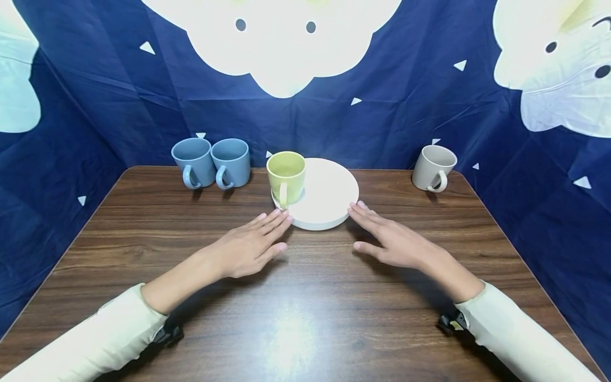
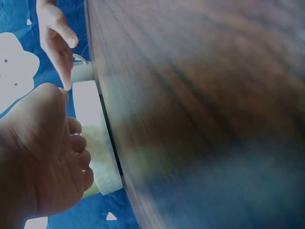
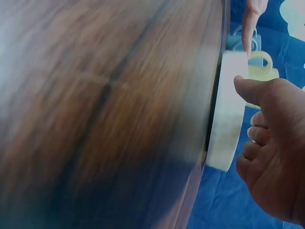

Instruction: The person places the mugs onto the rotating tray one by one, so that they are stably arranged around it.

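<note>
A round white turntable-like disc [image 1: 329, 193] lies near the table's back edge. On its left part stands a green mug [image 1: 287, 175], upright, handle toward me. My left hand [image 1: 245, 244] has its fingers straight, the tips right at the disc's front left rim just below the mug handle. At the front right rim are the fingertips of my right hand [image 1: 393, 239], also extended, thumb apart. Neither palm holds anything. Both wrist views show the disc's side wall [image 3: 228, 114] beyond the fingers, with a dark gap beneath it.
Two blue mugs [image 1: 192, 162] stand side by side at the back left, handles toward me. A grey mug [image 1: 433, 168] is at the back right. Behind the wooden table [image 1: 324, 318] hangs a blue cloth [image 1: 305, 122] with white cloud shapes.
</note>
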Demonstrator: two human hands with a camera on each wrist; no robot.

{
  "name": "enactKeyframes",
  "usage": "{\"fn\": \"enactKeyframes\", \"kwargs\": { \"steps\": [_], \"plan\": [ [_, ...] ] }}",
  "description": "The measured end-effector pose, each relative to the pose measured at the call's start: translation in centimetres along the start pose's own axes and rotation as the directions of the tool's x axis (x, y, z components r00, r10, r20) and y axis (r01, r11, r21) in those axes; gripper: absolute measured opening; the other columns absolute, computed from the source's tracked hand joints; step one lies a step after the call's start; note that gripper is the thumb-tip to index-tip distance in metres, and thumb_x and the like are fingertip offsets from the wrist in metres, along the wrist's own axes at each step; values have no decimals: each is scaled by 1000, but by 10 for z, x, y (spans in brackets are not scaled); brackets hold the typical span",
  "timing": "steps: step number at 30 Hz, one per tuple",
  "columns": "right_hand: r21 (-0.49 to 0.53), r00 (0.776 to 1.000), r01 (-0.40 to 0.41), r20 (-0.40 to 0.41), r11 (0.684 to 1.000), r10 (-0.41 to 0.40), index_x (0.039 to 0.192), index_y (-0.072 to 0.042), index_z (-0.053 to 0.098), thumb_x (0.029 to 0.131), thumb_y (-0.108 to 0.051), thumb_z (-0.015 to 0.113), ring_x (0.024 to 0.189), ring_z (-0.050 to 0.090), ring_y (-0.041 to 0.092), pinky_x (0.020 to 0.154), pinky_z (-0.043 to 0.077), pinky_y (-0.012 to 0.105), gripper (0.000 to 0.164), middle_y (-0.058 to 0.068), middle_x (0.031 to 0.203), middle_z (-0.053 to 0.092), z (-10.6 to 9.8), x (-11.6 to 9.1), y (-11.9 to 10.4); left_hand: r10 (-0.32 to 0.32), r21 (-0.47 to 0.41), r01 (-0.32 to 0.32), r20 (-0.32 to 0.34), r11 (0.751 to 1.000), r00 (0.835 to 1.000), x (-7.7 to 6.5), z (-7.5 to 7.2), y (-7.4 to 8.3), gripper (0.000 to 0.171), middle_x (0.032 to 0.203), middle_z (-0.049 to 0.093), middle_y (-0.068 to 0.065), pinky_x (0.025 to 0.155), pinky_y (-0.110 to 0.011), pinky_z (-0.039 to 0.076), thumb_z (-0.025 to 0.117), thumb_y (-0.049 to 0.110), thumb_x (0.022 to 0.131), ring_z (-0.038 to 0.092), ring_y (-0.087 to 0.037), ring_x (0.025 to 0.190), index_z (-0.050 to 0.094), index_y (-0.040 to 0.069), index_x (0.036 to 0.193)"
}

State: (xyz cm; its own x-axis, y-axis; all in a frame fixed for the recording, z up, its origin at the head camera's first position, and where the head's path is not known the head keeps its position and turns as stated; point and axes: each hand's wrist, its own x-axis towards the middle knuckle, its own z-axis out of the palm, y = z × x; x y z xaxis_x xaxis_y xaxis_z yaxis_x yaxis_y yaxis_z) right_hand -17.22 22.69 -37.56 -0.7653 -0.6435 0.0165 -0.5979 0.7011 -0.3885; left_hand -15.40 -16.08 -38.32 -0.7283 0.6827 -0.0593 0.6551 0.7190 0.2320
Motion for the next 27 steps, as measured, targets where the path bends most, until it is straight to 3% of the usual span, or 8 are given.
{"fn": "enactKeyframes", "kwargs": {
  "steps": [27],
  "plan": [
    [-35,989,-129,-80,991,126,177,-4,32,112,-35,73,174,25,46,137,29,70,83,20,187,27,-21,-26,46,-70,11,70,-14,997,997,2,-1,-12,72,189,17,-17,146,-56,18,33,50,124,15,-35,178,24,4,179]
  ]
}}
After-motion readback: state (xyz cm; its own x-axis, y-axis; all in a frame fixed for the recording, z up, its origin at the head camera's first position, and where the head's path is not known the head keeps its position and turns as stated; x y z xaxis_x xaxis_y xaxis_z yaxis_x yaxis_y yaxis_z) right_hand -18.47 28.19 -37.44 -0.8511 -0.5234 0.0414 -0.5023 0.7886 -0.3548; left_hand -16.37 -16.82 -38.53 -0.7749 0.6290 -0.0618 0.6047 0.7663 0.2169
